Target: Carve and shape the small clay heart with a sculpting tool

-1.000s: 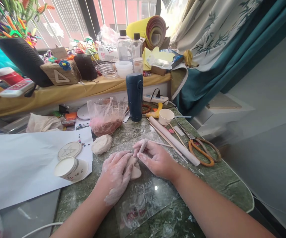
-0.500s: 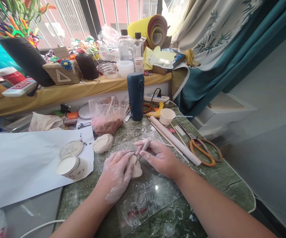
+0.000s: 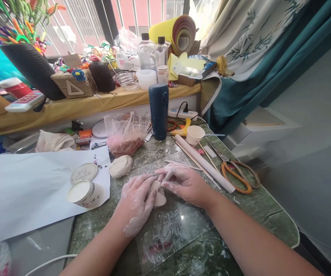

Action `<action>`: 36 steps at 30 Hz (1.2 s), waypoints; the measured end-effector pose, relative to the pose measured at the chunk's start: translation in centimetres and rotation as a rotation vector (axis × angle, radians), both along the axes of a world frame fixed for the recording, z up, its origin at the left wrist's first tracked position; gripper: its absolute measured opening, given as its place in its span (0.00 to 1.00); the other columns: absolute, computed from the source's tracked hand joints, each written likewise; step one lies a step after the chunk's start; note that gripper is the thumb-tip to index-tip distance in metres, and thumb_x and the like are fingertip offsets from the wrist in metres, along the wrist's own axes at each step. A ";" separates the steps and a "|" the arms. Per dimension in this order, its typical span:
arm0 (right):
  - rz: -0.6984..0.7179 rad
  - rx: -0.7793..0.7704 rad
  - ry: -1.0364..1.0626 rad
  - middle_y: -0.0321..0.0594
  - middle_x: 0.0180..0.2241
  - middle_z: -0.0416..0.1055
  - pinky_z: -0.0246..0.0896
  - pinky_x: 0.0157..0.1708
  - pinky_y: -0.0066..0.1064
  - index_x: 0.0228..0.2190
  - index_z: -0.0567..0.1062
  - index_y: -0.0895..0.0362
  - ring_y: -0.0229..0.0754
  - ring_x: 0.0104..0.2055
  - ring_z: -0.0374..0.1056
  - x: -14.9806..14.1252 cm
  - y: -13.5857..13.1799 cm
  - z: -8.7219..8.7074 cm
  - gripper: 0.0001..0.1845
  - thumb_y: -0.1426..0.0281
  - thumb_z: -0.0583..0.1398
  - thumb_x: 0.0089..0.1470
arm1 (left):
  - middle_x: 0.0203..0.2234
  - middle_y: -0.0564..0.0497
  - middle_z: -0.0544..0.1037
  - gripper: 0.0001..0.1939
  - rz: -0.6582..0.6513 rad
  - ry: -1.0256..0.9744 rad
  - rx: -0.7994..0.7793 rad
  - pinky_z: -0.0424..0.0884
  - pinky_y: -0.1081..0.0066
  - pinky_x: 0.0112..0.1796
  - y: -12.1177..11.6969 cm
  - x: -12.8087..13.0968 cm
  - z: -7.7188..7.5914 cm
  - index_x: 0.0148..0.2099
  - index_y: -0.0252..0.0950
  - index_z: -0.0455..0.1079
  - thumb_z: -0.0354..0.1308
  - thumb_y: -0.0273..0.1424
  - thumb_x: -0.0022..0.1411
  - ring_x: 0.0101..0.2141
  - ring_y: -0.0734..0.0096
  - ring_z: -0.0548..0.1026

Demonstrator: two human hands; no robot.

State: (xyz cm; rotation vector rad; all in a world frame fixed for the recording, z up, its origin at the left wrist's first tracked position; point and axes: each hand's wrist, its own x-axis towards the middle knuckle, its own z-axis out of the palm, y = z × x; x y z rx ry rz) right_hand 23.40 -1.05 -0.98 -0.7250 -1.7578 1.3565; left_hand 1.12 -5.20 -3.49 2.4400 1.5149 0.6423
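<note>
A flattened piece of pale clay (image 3: 159, 199) lies on a clear plastic sheet (image 3: 179, 234) in front of me. My left hand (image 3: 138, 197), dusted white, rests over its left side and steadies it, the thumb along the surface and part of the clay hidden beneath. Between the thumb and fingers of my right hand (image 3: 187, 184) is a short, clay-smeared stick (image 3: 169, 175), tilted with its lower end at the clay's upper edge. Just beyond my left fingers sits a round lump of clay (image 3: 121, 166).
To the right lie a pale rolling rod (image 3: 207, 165), thin sticks, large scissors (image 3: 240, 176) and a paper cup (image 3: 195, 135). A dark blue bottle (image 3: 158, 111) stands behind. On the left, a paper cup (image 3: 86, 194) and a star-marked disc (image 3: 84, 173) rest on white paper (image 3: 39, 191).
My right fingers have come closer to the clay, and the stick has shifted slightly with them. My left hand stays on the clay. The whole view has drifted a little.
</note>
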 end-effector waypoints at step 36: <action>-0.522 -0.294 0.269 0.35 0.30 0.71 0.68 0.28 0.30 0.39 0.75 0.55 0.39 0.30 0.68 -0.2 2.0 -1.1 0.15 0.58 0.66 0.55 | 0.66 0.37 0.61 0.33 -0.041 -0.050 -0.030 0.68 0.46 0.62 0.3 -1.0 1.3 0.66 0.39 0.58 0.63 0.31 0.61 0.64 0.47 0.66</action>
